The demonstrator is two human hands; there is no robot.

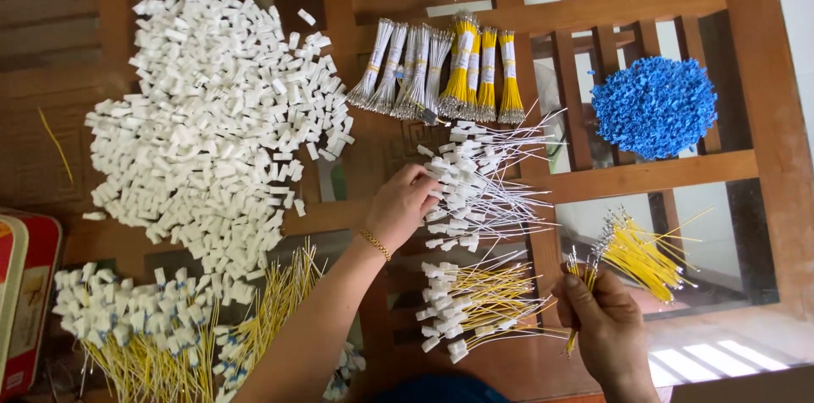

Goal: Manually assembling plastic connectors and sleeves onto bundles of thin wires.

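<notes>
Pinching a small bunch of yellow wires (580, 277) in my right hand (606, 327), I have that grip closed around their lower ends, with the metal-tipped ends fanning up just above my fingers. My left hand (400, 204) reaches forward and rests its fingertips on a heap of white wires with white plugs (475, 191); whether that grip has closed on one of them I cannot tell, since the fingers curl into the heap. Between my two hands lies a smaller heap of yellow wires with white plugs (471, 305), just beside my right grip. Up and to the right of the right grip sits a loose sheaf of yellow wires (644, 252). Further out beyond it is a mound of blue plastic pieces (654, 106). Ahead of my left grip lie tied bundles, white ones (398, 72) beside yellow ones (483, 72). Left of my left arm spreads a broad pile of white connector housings (212, 115), and nearer me another heap of plugged yellow wires (136, 327). All of it rests on a wooden lattice desk (661, 174) with glass panels.
</notes>
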